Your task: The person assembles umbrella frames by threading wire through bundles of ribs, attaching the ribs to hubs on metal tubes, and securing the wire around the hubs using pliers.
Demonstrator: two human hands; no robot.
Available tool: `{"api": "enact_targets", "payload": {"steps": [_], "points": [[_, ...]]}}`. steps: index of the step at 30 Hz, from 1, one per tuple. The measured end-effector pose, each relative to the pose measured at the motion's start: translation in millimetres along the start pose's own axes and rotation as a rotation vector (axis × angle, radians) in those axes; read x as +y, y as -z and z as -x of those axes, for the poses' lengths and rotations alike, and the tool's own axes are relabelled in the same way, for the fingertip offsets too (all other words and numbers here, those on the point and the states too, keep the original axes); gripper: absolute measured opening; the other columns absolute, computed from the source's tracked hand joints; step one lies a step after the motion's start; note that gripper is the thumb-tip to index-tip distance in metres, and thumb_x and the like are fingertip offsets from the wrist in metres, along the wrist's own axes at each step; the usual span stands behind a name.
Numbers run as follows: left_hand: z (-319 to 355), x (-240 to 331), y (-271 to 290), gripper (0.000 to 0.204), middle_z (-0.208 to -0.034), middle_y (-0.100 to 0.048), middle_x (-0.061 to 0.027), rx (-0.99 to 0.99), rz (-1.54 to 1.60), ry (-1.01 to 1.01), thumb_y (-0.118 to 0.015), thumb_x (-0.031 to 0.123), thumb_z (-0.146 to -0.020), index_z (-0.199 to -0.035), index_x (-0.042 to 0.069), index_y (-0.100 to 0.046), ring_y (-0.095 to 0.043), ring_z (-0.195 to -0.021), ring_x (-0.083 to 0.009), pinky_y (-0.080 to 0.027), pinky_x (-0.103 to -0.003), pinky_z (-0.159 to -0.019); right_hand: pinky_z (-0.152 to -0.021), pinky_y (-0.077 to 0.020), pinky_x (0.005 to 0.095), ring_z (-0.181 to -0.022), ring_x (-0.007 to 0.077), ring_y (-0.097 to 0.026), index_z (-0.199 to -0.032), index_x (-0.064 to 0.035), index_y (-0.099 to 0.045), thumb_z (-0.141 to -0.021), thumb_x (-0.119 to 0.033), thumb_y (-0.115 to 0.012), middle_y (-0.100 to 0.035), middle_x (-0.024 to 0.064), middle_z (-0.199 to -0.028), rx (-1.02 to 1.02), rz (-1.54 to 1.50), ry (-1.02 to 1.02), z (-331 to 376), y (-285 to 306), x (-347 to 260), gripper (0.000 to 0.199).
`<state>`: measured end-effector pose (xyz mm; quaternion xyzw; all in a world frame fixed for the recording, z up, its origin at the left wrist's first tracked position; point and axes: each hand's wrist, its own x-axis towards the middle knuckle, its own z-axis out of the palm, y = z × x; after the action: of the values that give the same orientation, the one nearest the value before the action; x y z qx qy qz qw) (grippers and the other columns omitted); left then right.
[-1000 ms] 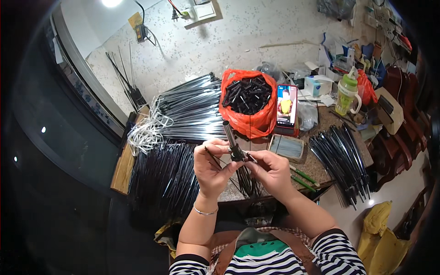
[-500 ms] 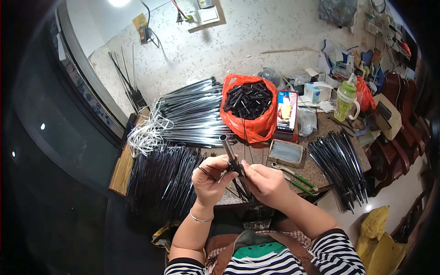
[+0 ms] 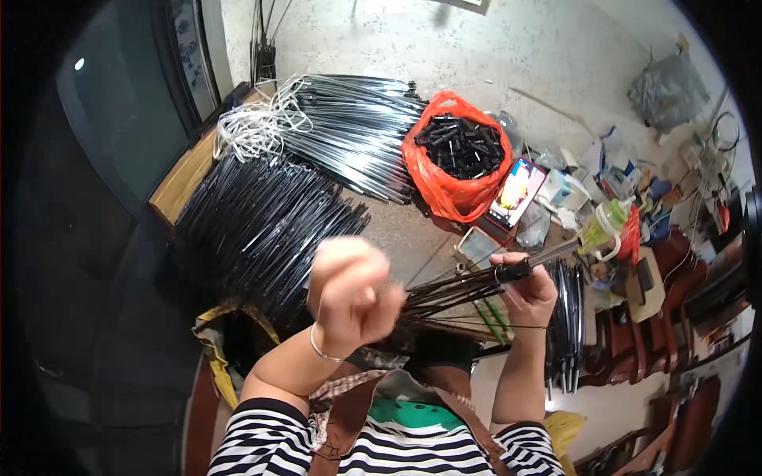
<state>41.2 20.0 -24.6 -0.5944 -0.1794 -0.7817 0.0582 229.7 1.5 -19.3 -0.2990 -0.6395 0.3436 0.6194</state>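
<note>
My right hand [image 3: 530, 300] is closed round the black hub of an umbrella frame [image 3: 468, 287]. The frame lies nearly level, its bare metal tube pointing up and right and its thin dark ribs running left. By the rib ends is my left hand [image 3: 353, 289], smeared by motion with its fingers looking bent; whether it touches the ribs I cannot tell. Under the ribs lies a green-handled tool [image 3: 494, 317], partly hidden. Left of my left hand spreads a big pile of thin black ribs [image 3: 262, 230].
Behind that pile lie silvery rods [image 3: 357, 131] with white ties [image 3: 258, 127]. A red bag [image 3: 429, 170] holds black plastic parts [image 3: 464, 147]. Beside it are a lit phone [image 3: 516, 193] and a green-topped bottle [image 3: 605, 224]. Black rods [image 3: 565, 341] lie at the right, near stacked brown wooden pieces [image 3: 635, 313].
The umbrella frame has swung from upright to nearly level. My right hand has shifted right with its hub, and my left hand has left the hub. The view has turned and shifted.
</note>
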Motion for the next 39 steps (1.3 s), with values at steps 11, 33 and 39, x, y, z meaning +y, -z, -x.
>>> {"api": "enact_targets", "payload": {"steps": [11, 33, 39], "points": [[-20.0, -2.6, -15.2, 0.009, -0.072, -0.054, -0.0075, -0.715, 0.506, 0.524, -0.057, -0.001, -0.058, -0.066, 0.001, -0.052, -0.053, -0.063, -0.0151, -0.042, -0.023, -0.057, -0.071, -0.0394, 0.0284, -0.083, 0.0189, -0.047, -0.090, -0.0051, -0.042, -0.063, 0.007, -0.056, -0.048, 0.0123, -0.089, -0.169, -0.218, 0.025, -1.5, -21.0, -5.7, 0.033], [2.9, -28.7, -18.9, 0.012, -0.086, -0.041, -0.0102, -0.648, 1.116, 0.941, -0.049, -0.007, -0.067, -0.077, -0.001, -0.045, -0.043, -0.076, -0.0137, -0.036, -0.023, -0.068, -0.063, -0.0426, 0.0277, -0.075, 0.0189, -0.052, -0.076, -0.0021, -0.049, -0.056, 0.005, -0.063, -0.052, 0.0100, -0.079, -0.112, 0.260, 0.298, -13.2, -19.0, 13.9, 0.025], [-8.4, -16.0, -17.9, 0.012, -0.082, -0.047, -0.0107, -0.703, 0.539, 0.435, -0.054, -0.003, -0.065, -0.074, 0.000, -0.048, -0.047, -0.072, -0.0153, -0.040, -0.023, -0.062, -0.058, -0.0405, 0.0247, -0.067, 0.0176, -0.051, -0.077, -0.0038, -0.050, -0.055, 0.006, -0.063, -0.051, 0.0098, -0.077, -0.029, 0.242, 0.254, -12.1, -21.1, 4.3, 0.027]]}}
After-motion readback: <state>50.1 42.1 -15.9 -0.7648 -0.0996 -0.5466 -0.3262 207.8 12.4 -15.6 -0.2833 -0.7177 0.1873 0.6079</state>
